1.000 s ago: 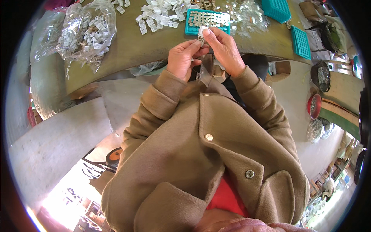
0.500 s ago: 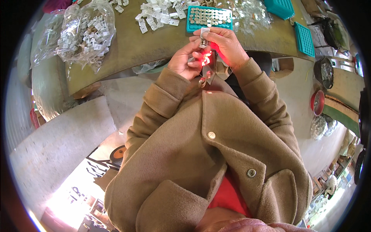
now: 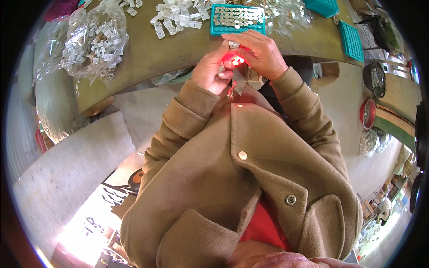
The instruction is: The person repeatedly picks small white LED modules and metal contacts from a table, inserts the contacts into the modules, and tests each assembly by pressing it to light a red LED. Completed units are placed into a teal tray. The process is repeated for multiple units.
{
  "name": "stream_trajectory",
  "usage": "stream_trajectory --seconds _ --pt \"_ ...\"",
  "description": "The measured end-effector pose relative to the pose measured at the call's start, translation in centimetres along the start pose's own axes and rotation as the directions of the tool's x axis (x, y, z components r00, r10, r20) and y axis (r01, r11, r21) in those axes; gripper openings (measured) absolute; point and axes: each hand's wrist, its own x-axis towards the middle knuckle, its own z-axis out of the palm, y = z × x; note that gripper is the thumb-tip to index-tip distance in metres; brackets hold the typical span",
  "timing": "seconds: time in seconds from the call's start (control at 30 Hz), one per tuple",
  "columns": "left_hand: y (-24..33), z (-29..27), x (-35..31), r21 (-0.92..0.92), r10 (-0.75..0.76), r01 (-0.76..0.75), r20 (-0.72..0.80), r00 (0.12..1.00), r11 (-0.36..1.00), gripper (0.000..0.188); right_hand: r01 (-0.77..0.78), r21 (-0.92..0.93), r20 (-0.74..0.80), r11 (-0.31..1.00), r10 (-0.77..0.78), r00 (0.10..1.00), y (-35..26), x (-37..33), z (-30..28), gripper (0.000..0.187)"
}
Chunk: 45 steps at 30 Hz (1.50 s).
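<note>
Just below the teal tray [image 3: 237, 20], nearly full of cells, your left hand [image 3: 213, 71] and right hand [image 3: 259, 53] pinch one small lit-up light [image 3: 235, 59]; loose white housings [image 3: 172, 18] remain.

Hidden between the hands

A small red-glowing part [image 3: 234, 59] is mostly covered by fingers [image 3: 250, 44]; its shape, perhaps a tiny light, stays unclear.

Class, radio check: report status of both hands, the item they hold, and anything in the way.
Left hand and right hand pinched together on a small glowing red part. Held above table edge, near teal tray of round metal pieces. Nothing blocking.
</note>
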Motion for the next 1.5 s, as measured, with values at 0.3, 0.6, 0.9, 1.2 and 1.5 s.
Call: stream_trajectory --seconds 0.3,0.6,0.9,1.2,1.5 --pt "-0.4 0.2 0.6 0.218 -0.086 0.072 0.055 0.995 0.973 0.021 -0.087 -0.052 -0.084 0.995 0.082 0.993 -0.8 -3.4 -0.2 0.028" --pt "-0.8 1.1 0.7 0.545 0.136 -0.129 0.028 0.990 0.828 0.034 -0.205 -0.501 -0.270 0.841 0.073 0.960 2.4 -7.6 -4.8 0.035" --pt "-1.3 1.8 1.7 0.533 0.145 -0.129 0.011 0.989 0.836 0.033 -0.282 -0.629 -0.307 0.725 0.102 0.946 5.0 -8.3 -6.4 0.027" --pt "-2.2 1.9 2.1 0.469 0.086 -0.056 -0.042 0.995 0.882 0.032 -0.248 -0.629 -0.247 0.736 0.113 0.962 4.5 -9.2 -5.7 0.032" --pt "-2.7 1.2 2.3 0.463 0.056 -0.045 -0.012 0.998 0.885 0.032 -0.121 -0.611 -0.250 0.783 -0.045 0.967 5.3 -10.2 -5.5 0.025"
